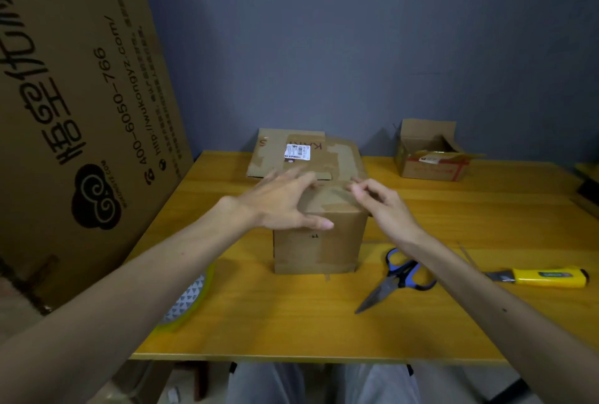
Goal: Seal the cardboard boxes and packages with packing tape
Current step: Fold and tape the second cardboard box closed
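A brown cardboard box (pixel 319 241) stands in the middle of the yellow wooden table (pixel 291 316), its far flap with a white label raised behind it. My left hand (pixel 285 202) lies spread with straight fingers over the box's top left. At the top right edge, my right hand (pixel 379 205) has its fingers loosely curled, the tips close to the box; I cannot tell whether they pinch anything. A roll of tape (pixel 188 300) with a yellow-green rim lies at the table's left edge, partly hidden under my left forearm.
Blue-handled scissors (pixel 393 277) lie right of the box, and a yellow utility knife (pixel 544 277) further right. A smaller open cardboard box (pixel 431 157) sits at the back right. A large printed cardboard sheet (pixel 74 105) leans against the wall on the left.
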